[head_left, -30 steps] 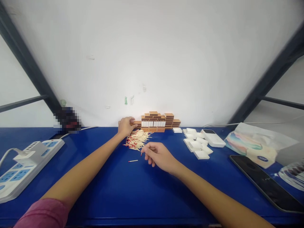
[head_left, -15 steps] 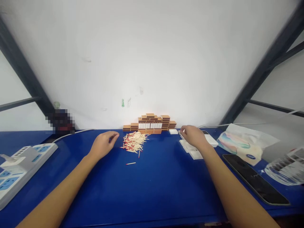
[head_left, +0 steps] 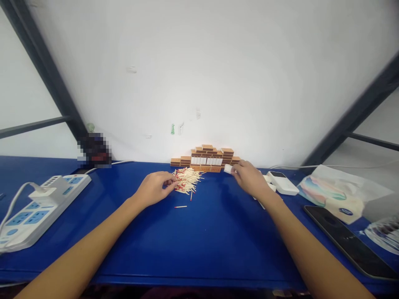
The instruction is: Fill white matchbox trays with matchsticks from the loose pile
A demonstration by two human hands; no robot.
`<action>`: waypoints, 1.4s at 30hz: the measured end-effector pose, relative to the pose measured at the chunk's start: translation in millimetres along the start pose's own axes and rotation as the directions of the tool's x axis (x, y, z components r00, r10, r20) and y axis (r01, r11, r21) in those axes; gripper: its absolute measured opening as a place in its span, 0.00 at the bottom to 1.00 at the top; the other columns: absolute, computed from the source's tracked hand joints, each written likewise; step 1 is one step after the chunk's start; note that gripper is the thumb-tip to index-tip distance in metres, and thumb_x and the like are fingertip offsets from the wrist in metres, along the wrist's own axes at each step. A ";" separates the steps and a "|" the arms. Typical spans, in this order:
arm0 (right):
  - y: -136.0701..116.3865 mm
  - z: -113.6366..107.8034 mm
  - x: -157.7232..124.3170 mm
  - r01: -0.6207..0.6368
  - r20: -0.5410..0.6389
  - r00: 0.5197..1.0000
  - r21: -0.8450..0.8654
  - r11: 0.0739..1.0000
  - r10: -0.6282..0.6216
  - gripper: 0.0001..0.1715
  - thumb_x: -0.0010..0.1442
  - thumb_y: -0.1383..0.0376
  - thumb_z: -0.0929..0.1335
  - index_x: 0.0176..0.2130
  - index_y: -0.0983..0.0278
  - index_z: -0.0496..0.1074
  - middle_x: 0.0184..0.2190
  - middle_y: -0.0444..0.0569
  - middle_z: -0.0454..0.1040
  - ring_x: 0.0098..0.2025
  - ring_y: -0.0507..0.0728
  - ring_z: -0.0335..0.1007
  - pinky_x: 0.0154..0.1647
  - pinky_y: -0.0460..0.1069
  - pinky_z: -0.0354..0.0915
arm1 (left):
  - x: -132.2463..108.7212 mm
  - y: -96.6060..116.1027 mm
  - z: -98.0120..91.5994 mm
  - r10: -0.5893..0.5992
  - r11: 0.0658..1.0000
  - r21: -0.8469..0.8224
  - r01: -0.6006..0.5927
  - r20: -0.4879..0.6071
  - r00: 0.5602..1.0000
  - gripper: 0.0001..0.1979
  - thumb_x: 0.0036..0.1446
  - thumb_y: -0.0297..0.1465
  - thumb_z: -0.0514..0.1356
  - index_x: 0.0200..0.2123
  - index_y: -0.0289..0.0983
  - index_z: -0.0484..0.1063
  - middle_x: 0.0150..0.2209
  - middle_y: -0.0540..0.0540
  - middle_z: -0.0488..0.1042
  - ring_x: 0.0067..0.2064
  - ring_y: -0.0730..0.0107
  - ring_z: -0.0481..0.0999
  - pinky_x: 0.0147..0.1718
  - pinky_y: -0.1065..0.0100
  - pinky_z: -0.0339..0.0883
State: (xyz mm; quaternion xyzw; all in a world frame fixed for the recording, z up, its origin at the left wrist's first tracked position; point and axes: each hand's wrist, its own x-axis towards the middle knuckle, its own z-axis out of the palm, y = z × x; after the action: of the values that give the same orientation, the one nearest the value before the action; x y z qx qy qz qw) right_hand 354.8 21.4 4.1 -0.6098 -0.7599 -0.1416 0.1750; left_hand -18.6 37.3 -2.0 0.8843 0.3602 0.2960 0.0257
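Left hand [head_left: 156, 188] was at the pile's left edge, fingers in a narrow pinch; couldn't tell if a match was in it. Loose match [head_left: 181, 207] lay in front, long axis left-right, red head left. Match pile [head_left: 188, 179] pointed every which way. Matchbox stack [head_left: 206, 161] ran left-right behind. White tray [head_left: 227, 168] was pinched by its right end in right hand [head_left: 249, 178].
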 end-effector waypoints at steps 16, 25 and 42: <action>-136.9 2.7 -27.5 0.341 -0.134 0.940 0.321 0.883 -0.314 0.11 0.72 0.66 0.64 0.54 0.61 0.69 0.44 0.53 0.74 0.45 0.59 0.71 0.41 0.51 0.66 | 1.2 18.9 -3.1 -0.031 0.984 -0.175 0.021 -0.056 0.998 0.16 0.62 0.40 0.66 0.51 0.41 0.78 0.38 0.46 0.79 0.37 0.67 0.77 0.37 0.66 0.71; -144.7 16.1 -24.9 0.185 0.179 0.909 0.638 0.748 -0.377 0.03 0.68 0.67 0.69 0.38 0.62 0.72 0.37 0.45 0.71 0.37 0.53 0.67 0.39 0.48 0.62 | 1.7 -20.7 -14.0 -0.044 0.993 -0.102 0.060 0.153 0.987 0.19 0.60 0.45 0.67 0.50 0.43 0.80 0.41 0.45 0.80 0.41 0.63 0.76 0.39 0.65 0.68; -130.4 3.0 -20.6 0.160 0.058 0.975 0.477 0.864 -0.212 0.05 0.71 0.69 0.64 0.40 0.62 0.68 0.40 0.48 0.71 0.34 0.54 0.67 0.34 0.48 0.59 | -1.0 22.0 -3.0 0.120 0.971 -0.222 -0.086 0.144 0.982 0.19 0.62 0.44 0.65 0.54 0.46 0.77 0.46 0.45 0.81 0.46 0.60 0.75 0.47 0.63 0.68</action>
State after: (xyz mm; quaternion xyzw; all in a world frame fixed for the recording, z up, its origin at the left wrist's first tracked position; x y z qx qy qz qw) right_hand 231.2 -23.6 -7.9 -0.4799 -0.8352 0.0637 0.2611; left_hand -7.2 19.9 5.6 0.9144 0.2762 0.2637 0.1340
